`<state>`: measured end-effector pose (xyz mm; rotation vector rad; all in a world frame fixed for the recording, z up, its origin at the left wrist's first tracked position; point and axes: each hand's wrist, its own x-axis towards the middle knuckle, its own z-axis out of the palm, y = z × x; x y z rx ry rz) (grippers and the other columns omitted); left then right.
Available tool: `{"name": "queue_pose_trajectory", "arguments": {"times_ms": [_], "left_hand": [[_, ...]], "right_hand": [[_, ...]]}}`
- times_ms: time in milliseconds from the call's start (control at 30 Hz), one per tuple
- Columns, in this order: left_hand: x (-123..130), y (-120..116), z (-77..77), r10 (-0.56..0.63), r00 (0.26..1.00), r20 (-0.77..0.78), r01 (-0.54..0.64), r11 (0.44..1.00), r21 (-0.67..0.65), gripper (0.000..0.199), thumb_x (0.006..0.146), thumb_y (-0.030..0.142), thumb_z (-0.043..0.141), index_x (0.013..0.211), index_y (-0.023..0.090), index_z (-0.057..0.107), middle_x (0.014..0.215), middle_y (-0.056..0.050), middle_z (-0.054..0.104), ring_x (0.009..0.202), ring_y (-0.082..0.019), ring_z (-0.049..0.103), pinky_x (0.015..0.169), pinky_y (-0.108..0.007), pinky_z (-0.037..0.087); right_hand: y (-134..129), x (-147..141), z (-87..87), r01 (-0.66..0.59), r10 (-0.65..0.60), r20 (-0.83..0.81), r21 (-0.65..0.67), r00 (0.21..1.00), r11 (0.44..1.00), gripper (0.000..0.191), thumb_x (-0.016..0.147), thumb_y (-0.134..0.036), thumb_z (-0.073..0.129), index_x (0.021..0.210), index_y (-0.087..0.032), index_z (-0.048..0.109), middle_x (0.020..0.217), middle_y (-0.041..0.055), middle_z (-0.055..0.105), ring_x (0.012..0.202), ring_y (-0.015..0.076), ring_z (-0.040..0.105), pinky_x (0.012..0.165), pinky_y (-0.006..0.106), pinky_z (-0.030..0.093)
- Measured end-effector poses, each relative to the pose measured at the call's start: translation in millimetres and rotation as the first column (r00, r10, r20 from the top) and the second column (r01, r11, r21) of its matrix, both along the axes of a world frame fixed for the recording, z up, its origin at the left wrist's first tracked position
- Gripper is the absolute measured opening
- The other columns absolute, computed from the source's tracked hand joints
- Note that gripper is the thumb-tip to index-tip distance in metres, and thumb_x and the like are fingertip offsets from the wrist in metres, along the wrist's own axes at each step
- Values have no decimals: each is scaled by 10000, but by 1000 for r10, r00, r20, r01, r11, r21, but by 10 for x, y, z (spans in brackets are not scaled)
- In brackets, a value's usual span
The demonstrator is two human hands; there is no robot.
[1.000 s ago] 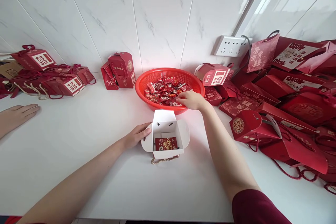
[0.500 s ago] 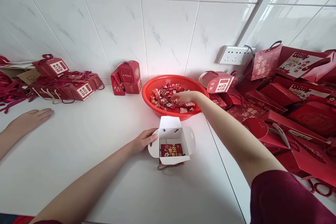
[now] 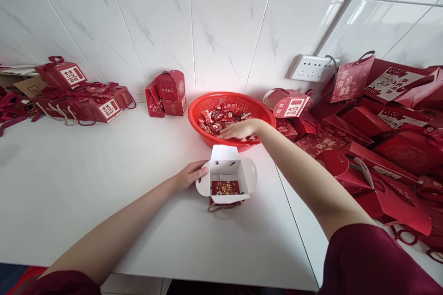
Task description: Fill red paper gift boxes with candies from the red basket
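Observation:
On the white table stands an unfolded-top gift box (image 3: 226,199), white inside, with red and gold packets (image 3: 225,188) lying in it and a twine handle in front. My left hand (image 3: 191,175) grips its left flap, thumb on the near face and fingers behind. Beyond the box sits a red plastic basket (image 3: 197,106) with many small red-wrapped candies (image 3: 219,117). Palm down, my right hand (image 3: 240,130) reaches into the basket near its front rim, fingers stretched over the candies. Whatever lies beneath the palm is hidden.
Closed red gift boxes (image 3: 109,108) are grouped at the left, and a small red box (image 3: 171,92) stands by the wall. A large heap of red boxes and bags (image 3: 367,143) fills the right side. A power strip (image 3: 308,68) hangs on the tiled wall.
My right hand has shifted toward the basket's front rim, its fingers now flatter. Another person's hand at the far left has gone out of view. My left hand stays on the box flap.

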<state>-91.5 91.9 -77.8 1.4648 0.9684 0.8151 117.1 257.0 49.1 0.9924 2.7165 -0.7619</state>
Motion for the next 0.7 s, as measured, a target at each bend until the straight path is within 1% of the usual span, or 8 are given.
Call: {"name": "queue_pose_trajectory", "arguments": {"times_ms": [67, 133, 267, 333, 367, 500, 600, 700], "left_hand": [[2, -8, 4, 9, 1000, -2, -9, 1000, 4, 608, 923, 600, 546, 1300, 132, 640, 1091, -97, 723, 915, -219, 635, 734, -265, 462], [2, -15, 7, 18, 1000, -7, -18, 1000, 2, 615, 924, 600, 544, 1319, 137, 629, 1116, -97, 716, 938, -223, 632, 752, -269, 460], [0, -18, 11, 20, 1000, -21, -20, 1000, -11, 661, 915, 626, 542, 1349, 132, 610, 1107, -103, 713, 891, -213, 621, 725, -270, 448], [-2, -19, 21, 21, 999, -42, -21, 1000, -13, 674, 914, 637, 540, 1365, 140, 601, 1105, -101, 714, 869, -205, 614, 691, -259, 432], [-2, -19, 28, 18, 998, -55, -19, 1000, -13, 682, 913, 643, 539, 1375, 143, 594, 1102, -99, 715, 863, -203, 613, 679, -255, 425], [4, -18, 54, 18, 997, -77, -19, 1000, -14, 683, 914, 650, 537, 1372, 148, 600, 1058, -94, 726, 849, -208, 630, 678, -262, 442], [8, -8, 37, 1, 999, -39, -1, 1000, -23, 630, 927, 621, 543, 1346, 157, 618, 1110, -95, 726, 939, -235, 655, 758, -283, 485], [7, 1, -13, -6, 1000, -9, 6, 1000, -24, 632, 922, 611, 561, 1344, 143, 614, 1174, -111, 716, 1012, -262, 658, 803, -298, 500]], "right_hand": [[-66, 130, 91, -40, 31, -81, -102, 996, 994, 325, 941, -446, 589, 1134, -229, 735, 1077, 39, 738, 863, 179, 681, 773, 289, 524], [-149, 275, 122, -117, 67, -277, -170, 958, 979, 320, 901, -409, 652, 1147, -215, 717, 1131, 42, 722, 970, 182, 671, 865, 295, 516], [-380, 518, 25, -148, -34, -684, -206, 729, 967, 263, 837, -286, 731, 1077, -181, 710, 1124, 64, 715, 1028, 185, 662, 944, 337, 511], [-517, 589, -26, -166, -100, -765, -263, 636, 950, 239, 857, -277, 725, 1075, -181, 702, 1047, 55, 719, 958, 178, 674, 884, 339, 540], [-587, 610, -36, -197, -98, -775, -277, 624, 941, 231, 873, -273, 714, 1085, -182, 700, 1026, 51, 718, 941, 176, 677, 862, 336, 548], [-870, 626, 31, -279, 70, -690, -196, 720, 940, 232, 969, -223, 565, 1157, -201, 699, 1130, 61, 718, 1052, 192, 674, 935, 358, 537], [-1086, 623, 176, -177, 132, -575, -21, 807, 984, 323, 983, -171, 497, 1230, -270, 680, 1255, 35, 693, 1185, 222, 638, 1028, 400, 499], [-1310, 667, 390, -152, 199, -550, 130, 811, 980, 348, 978, -177, 531, 1261, -328, 666, 1272, 19, 691, 1179, 231, 647, 1023, 396, 510]]}}
